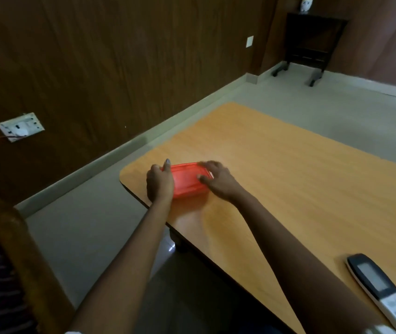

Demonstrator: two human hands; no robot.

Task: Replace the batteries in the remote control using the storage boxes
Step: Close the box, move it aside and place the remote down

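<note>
A red plastic storage box point(186, 180) with its lid on rests near the left corner of the wooden table point(288, 179). My left hand point(159, 183) grips the box's left end, thumb up along its edge. My right hand point(218, 180) lies over the box's right end, fingers spread across the lid; it looks blurred. A white and black remote control point(385, 290) with a grey screen lies face up at the table's near right edge, far from both hands. No batteries are visible.
The table's near edge runs diagonally from the left corner toward me. A wooden chair arm point(23, 249) is at lower left. A wall socket point(19, 126) sits on the brown panel wall. A dark stand point(312, 42) is in the far corner.
</note>
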